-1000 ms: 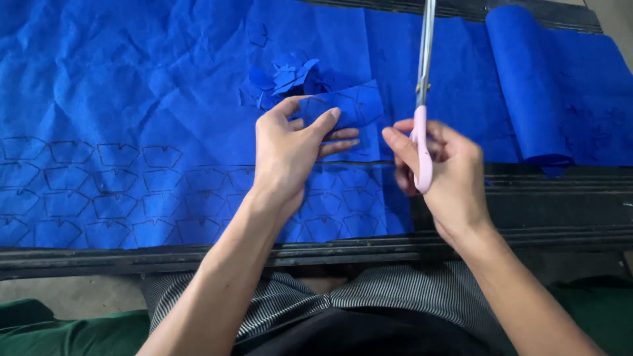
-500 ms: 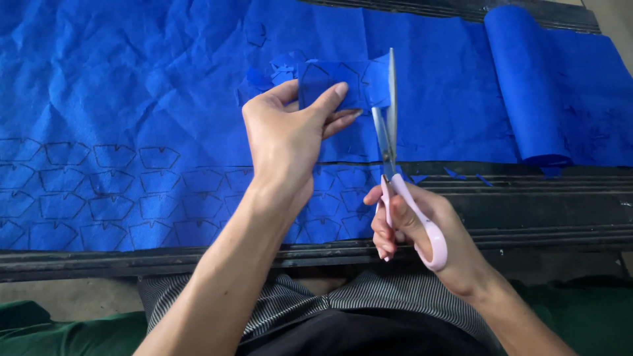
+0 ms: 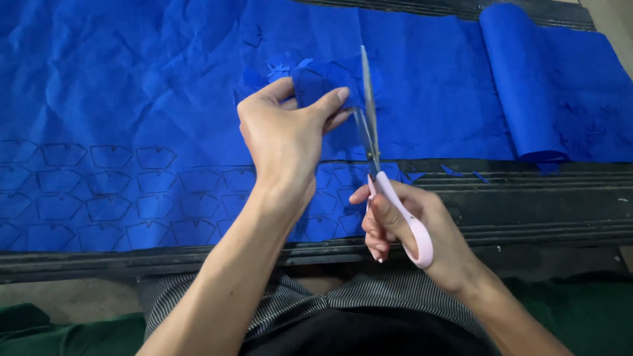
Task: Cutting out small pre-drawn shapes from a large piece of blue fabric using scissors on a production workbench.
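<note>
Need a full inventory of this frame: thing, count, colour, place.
blue fabric sheet with outlined shapes: 1, blue, spread across table
rolled end of blue fabric: 1, blue, upper right
small blue fabric piece: 1, blue, pinched in left hand at the blades
pink-handled scissors: 1, pink and steel, in right hand
blue offcuts: several, table edge
dark table edge: 1, black, front
left hand: 1, centre
right hand: 1, lower centre

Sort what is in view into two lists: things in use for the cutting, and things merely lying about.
In use:
left hand
small blue fabric piece
right hand
pink-handled scissors

Lying about:
blue fabric sheet with drawn outlines
rolled blue fabric
blue offcuts
dark table edge
</note>
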